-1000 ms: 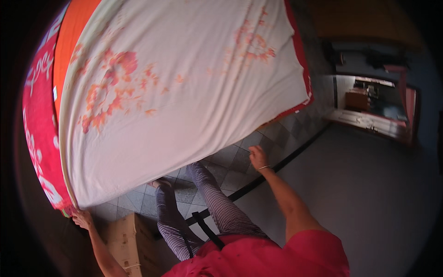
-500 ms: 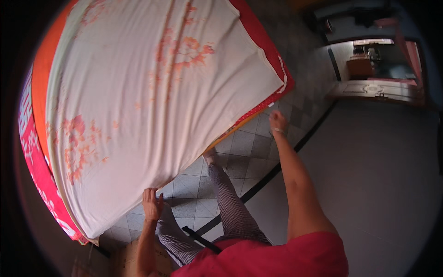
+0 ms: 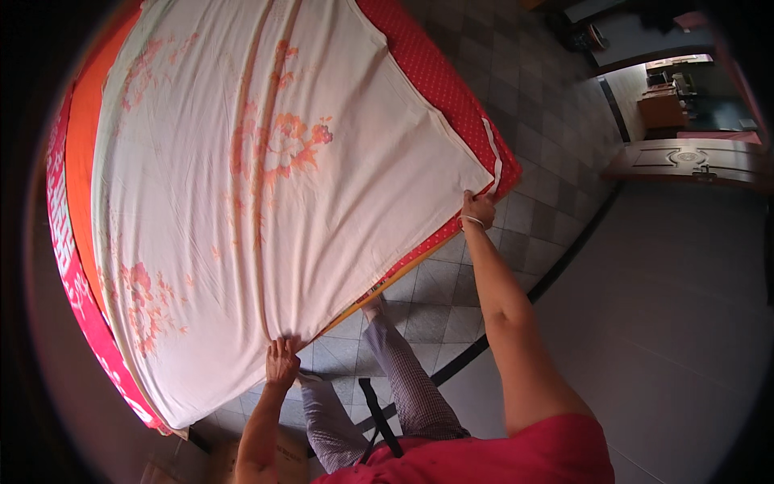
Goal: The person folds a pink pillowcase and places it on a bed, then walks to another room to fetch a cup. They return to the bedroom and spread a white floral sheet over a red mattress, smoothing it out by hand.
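A cream bed sheet (image 3: 185, 266) with orange and red flower prints lies loosely over a bed, with long folds running down it. At the sheet's near edge, my left hand (image 3: 282, 361) is closed on the cloth. My right hand (image 3: 477, 208), wearing a thin bracelet on its wrist, pinches the sheet near its right corner. Under the sheet, a red dotted bed cover (image 3: 427, 74) shows along the right side and below the near edge. Orange cloth (image 3: 83, 145) and a red-and-white patterned cloth (image 3: 68, 262) show at the left side.
The bed's wooden edge (image 3: 411, 266) runs between my hands, close to my legs. Grey floor tiles (image 3: 445, 284) lie beneath. A cardboard box (image 3: 284, 461) stands at my lower left. An ornate pale door (image 3: 689, 157) and a doorway are at the far right.
My right hand has moved from beside the bed corner onto the sheet and taken hold of it. The left hand keeps its hold, slightly lower and further right. The view has shifted.
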Motion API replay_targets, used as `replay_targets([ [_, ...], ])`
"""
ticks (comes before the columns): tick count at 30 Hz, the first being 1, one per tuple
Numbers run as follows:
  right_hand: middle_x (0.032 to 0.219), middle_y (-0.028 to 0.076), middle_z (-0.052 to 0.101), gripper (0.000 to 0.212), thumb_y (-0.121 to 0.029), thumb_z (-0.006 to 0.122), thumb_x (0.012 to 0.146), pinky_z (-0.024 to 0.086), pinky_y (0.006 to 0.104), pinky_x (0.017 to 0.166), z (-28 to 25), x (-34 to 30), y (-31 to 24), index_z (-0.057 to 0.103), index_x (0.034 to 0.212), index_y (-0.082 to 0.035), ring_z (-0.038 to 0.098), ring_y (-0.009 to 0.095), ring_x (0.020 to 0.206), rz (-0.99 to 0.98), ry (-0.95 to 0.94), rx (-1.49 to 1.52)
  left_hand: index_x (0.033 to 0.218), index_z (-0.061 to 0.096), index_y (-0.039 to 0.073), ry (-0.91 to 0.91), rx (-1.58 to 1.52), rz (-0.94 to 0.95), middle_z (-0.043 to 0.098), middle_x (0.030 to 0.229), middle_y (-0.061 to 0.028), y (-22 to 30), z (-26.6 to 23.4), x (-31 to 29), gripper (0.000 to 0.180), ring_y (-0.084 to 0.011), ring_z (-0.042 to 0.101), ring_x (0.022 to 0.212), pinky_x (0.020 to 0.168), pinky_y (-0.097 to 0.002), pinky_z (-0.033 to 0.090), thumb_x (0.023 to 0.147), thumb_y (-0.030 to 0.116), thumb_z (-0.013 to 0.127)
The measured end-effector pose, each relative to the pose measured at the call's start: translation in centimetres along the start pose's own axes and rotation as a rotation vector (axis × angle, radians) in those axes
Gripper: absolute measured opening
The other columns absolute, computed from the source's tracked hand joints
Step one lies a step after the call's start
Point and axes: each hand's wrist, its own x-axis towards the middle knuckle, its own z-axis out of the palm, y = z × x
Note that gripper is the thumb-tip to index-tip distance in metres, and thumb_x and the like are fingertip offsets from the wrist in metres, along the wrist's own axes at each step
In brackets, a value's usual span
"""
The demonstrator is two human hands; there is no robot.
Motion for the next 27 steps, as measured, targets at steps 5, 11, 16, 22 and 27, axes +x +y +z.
replay_targets([
  [5, 0.088, 0.013, 0.061, 0.031, -0.028, 0.060, 0.069, 0.047, 0.0451, 0.068, 0.8, 2.2, 0.7, 0.053, 0.088, -0.005, 0.059, 0.035, 0.079, -0.029, -0.048, 0.025, 0.102, 0.049, 0.005, -0.068, -0.030, 0.037, 0.047, 0.081, -0.0130, 0.5, -1.3, 1.0, 0.038, -0.0281, 0.049, 0.077, 0.067, -0.0383, 0.043, 0.064, 0.005, 0.049],
  [11, 0.086, 0.018, 0.059, 0.023, -0.020, 0.055, 0.072, 0.049, 0.0398, 0.069, 4.3, 8.0, 7.6, 0.055, 0.084, 0.000, 0.059, 0.033, 0.075, -0.158, -0.101, 0.437, 0.100, 0.050, 0.006, -0.093, 0.021, 0.100, 0.051, 0.087, -0.0100, 0.4, -0.5, 1.2, 0.029, -0.0249, 0.053, 0.077, 0.063, -0.0362, 0.046, 0.071, 0.010, 0.048],
  [16, 0.064, 0.014, 0.055, 0.011, -0.009, 0.052, 0.078, 0.047, 0.0335, 0.039, -0.6, 4.3, 8.4, 0.049, 0.074, 0.001, 0.053, 0.020, 0.042, -0.082, -0.222, 0.568, 0.092, 0.052, 0.011, -0.141, 0.006, 0.051, 0.051, 0.092, -0.0067, 1.7, -1.0, -0.5, 0.019, -0.0221, 0.051, 0.086, 0.072, -0.0367, 0.042, 0.074, 0.011, 0.046],
  [22, 0.063, 0.011, 0.053, 0.010, -0.010, 0.048, 0.082, 0.048, 0.0298, 0.040, 4.5, 9.5, 14.3, 0.048, 0.080, 0.000, 0.053, 0.016, 0.044, -0.201, -0.135, 0.503, 0.094, 0.052, 0.012, -0.138, -0.046, 0.057, 0.050, 0.091, -0.0050, 2.0, 0.4, 0.4, 0.021, -0.0228, 0.050, 0.087, 0.073, -0.0350, 0.041, 0.074, 0.012, 0.046],
  [27, 0.070, 0.013, 0.052, 0.014, -0.009, 0.046, 0.084, 0.053, 0.0325, 0.047, 4.6, 6.6, 11.6, 0.043, 0.093, 0.000, 0.056, 0.020, 0.052, 0.142, -0.299, 0.740, 0.098, 0.054, 0.009, -0.040, 0.116, 0.194, 0.049, 0.078, -0.0055, 0.9, 1.6, -1.2, 0.028, -0.0166, 0.054, 0.069, 0.056, -0.0288, 0.045, 0.071, 0.014, 0.048],
])
